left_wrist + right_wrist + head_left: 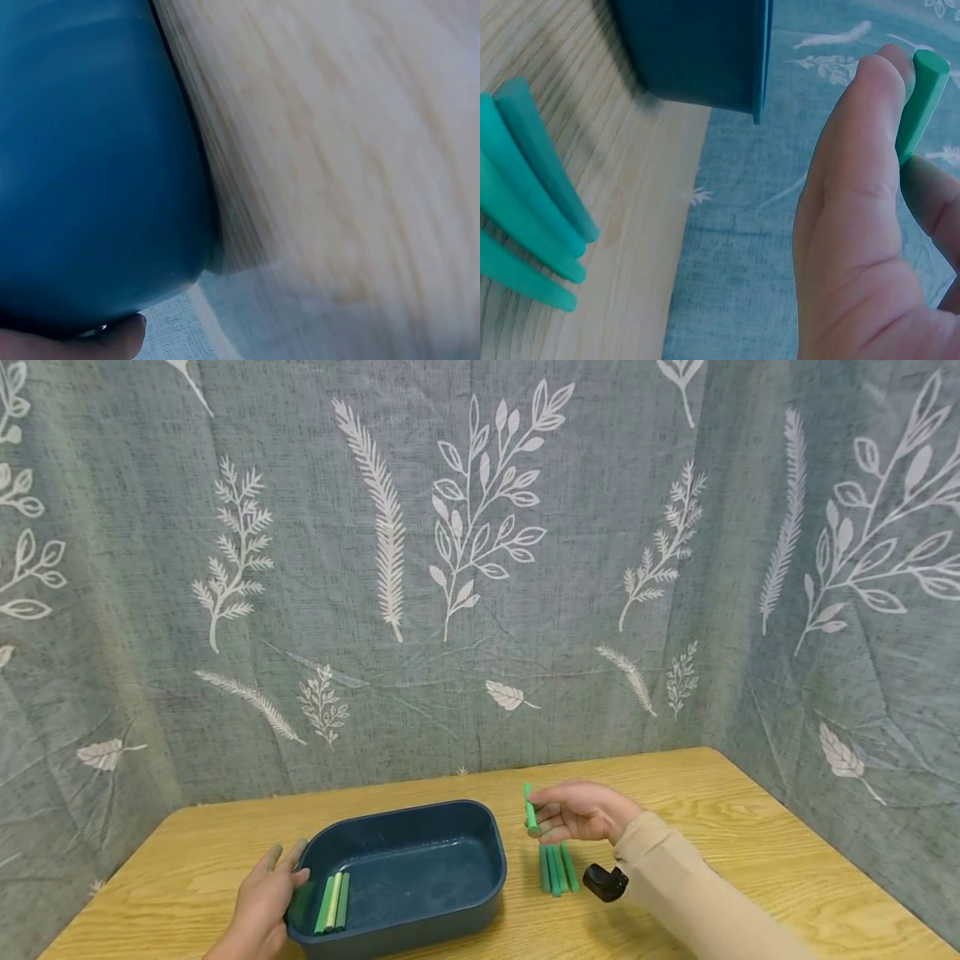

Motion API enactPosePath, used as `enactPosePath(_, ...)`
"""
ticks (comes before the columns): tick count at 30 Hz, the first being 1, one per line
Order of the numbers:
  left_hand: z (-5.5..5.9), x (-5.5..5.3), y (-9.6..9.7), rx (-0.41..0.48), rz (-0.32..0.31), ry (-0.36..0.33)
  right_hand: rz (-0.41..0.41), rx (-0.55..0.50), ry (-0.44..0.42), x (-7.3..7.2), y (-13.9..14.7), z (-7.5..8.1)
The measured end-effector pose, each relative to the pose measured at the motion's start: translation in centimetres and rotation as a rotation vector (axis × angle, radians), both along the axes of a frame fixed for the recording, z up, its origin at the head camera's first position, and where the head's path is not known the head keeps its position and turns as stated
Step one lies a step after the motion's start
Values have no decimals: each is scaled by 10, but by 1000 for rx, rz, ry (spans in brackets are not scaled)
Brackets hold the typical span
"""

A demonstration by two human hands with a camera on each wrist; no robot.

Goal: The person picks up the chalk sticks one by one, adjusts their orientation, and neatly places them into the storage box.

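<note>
A slim green stick [532, 810], round in section, is pinched between the thumb and fingers of my right hand [577, 810], raised over the table. In the right wrist view the stick [924, 101] shows at the fingertips. Several green sticks [556, 870] lie side by side on the table beneath that hand. My left hand [262, 897] rests with extended fingers against the left end of a dark blue basin [491, 889]; a fingertip [127, 337] touches its outer wall in the left wrist view. Inside the basin's left end lie two green sticks and a pale yellow-green one [333, 902].
A black angled object [605, 882] is by my right wrist, to the right of the loose sticks. The wooden table [675, 793] ends at a grey-blue leaf-patterned curtain [420, 710], which hangs behind it and along both sides.
</note>
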State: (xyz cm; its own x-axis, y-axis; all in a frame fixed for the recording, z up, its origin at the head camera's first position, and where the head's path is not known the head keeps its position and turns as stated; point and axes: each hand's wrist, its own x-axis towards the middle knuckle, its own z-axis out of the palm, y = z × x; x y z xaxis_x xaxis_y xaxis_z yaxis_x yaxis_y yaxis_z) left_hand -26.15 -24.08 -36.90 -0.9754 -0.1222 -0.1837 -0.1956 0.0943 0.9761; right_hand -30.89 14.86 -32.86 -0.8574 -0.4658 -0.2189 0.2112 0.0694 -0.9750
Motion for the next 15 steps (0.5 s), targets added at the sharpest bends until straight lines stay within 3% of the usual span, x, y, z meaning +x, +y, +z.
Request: enactPosePath(15, -1, 0, 0, 20, 11, 6, -5, -2, -8, -2, -10, 3)
